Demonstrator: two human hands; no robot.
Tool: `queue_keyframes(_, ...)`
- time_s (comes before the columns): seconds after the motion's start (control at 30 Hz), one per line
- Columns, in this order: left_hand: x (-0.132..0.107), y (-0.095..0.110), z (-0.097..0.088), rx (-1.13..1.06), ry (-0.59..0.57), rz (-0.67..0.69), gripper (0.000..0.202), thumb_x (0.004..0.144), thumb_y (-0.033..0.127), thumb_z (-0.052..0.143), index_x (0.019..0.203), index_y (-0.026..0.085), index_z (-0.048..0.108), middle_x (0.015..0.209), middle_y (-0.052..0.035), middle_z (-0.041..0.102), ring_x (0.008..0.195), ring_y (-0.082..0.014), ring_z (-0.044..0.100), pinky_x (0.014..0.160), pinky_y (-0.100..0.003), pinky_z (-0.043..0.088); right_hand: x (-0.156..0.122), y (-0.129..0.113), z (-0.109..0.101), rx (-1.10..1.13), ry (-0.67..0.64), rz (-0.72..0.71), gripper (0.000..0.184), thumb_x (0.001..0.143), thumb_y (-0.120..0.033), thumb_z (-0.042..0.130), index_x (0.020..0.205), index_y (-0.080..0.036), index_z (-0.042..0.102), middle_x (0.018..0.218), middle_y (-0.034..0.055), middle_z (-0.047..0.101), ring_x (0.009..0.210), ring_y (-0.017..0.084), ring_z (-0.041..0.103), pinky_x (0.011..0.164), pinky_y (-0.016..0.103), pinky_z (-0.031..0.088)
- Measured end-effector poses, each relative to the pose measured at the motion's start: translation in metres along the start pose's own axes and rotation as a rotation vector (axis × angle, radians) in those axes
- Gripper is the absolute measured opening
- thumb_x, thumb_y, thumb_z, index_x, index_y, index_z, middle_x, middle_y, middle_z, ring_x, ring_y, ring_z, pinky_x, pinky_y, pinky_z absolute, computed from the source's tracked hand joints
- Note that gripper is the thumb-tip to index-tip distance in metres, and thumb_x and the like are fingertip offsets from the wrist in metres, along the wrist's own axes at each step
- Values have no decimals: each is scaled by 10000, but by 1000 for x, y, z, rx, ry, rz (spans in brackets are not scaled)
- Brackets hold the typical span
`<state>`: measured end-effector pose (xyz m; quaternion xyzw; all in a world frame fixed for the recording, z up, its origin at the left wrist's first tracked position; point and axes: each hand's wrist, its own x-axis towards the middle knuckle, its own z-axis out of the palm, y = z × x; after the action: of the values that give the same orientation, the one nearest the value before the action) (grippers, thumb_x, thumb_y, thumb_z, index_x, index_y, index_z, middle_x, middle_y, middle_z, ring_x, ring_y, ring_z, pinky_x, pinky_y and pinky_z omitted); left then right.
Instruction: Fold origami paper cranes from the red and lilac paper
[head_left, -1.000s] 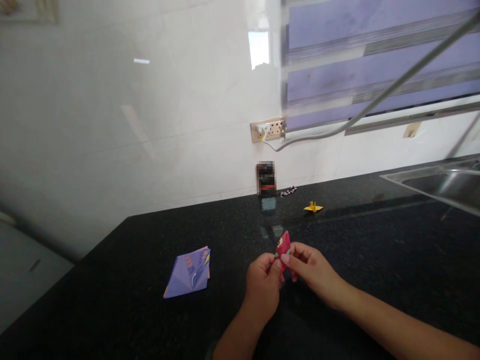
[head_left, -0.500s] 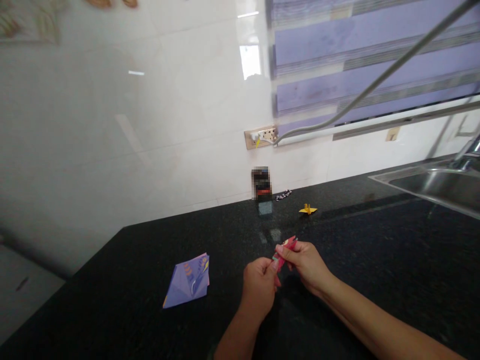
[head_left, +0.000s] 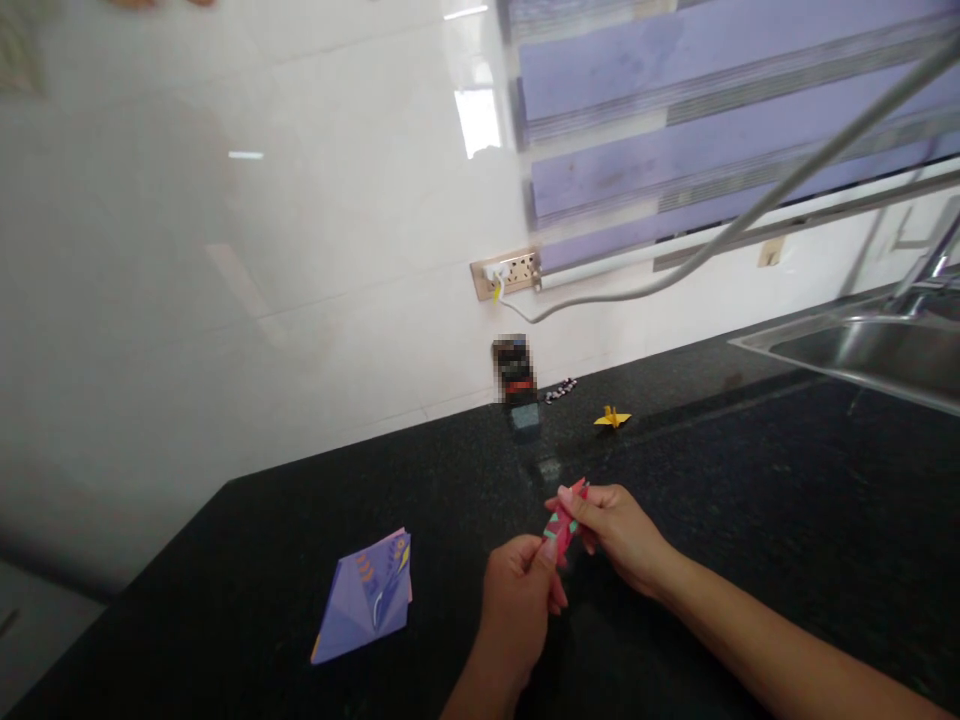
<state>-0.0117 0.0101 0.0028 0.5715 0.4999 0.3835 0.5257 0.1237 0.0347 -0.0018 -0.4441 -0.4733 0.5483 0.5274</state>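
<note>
Paper (head_left: 561,527), pink-red with green patches and folded into a small narrow piece, is held up nearer to the person than the yellow paper bird (head_left: 613,419) and a little to its left. The left hand (head_left: 519,592), also nearer than the bird and to its left, pinches the lower end, thumb lying on the fold and fingers curled behind. The right hand (head_left: 621,528), straight on the near side of the bird, grips the upper end between thumb and fingers, and the piece slants up toward the right. Farther left of the bird, and nearer, purple folded paper (head_left: 364,605) lies on the black countertop (head_left: 450,490), a pale pink edge showing along its right side. Just behind the bird to the left is a beaded strand (head_left: 561,390); beyond that, left again, a dark pixelated object (head_left: 514,370) stands by the white wall (head_left: 337,300). Above and left of the bird is a socket panel (head_left: 521,268), with a grey cable (head_left: 810,165) running from it across a purple striped blind (head_left: 622,180). Right of the bird is a metal sink (head_left: 757,343).
</note>
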Motion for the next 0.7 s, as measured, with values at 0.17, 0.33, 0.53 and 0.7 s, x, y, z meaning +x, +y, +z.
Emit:
queue_keyframes(0.17, -2, 3, 0, -4, -32, 9, 317, 762, 405, 459, 631, 133, 554, 418, 26, 476, 395, -90, 405, 428, -197, 306, 2, -1, -3, 125, 4, 48, 414, 723, -492, 531, 644, -100, 642, 345, -74, 330, 333, 50, 259, 365, 210, 188)
queue_keyframes(0.33, -3, 5, 0, 24, -18, 39, 325, 762, 396, 463, 576, 138, 531, 413, 23, 466, 403, -89, 404, 438, -201, 308, 1, -4, 0, 268, -41, 127, 442, 726, -524, 508, 659, -102, 620, 337, -86, 298, 328, 50, 242, 361, 210, 194)
queue_keyframes(0.53, -3, 2, 0, 20, -19, 21, 314, 769, 391, 455, 599, 141, 534, 418, 22, 480, 398, -90, 410, 432, -198, 307, 1, -8, -3, 261, -10, 135, 426, 701, -521, 539, 642, -105, 605, 372, -86, 293, 351, 41, 209, 356, 201, 145)
queue_keyframes(0.7, -3, 1, 0, 12, -1, 21, 304, 779, 376, 448, 623, 134, 548, 432, 22, 484, 411, -90, 421, 438, -197, 320, 1, -8, -4, 279, -43, 132, 414, 713, -523, 521, 662, -120, 599, 390, -88, 283, 361, 44, 209, 360, 199, 153)
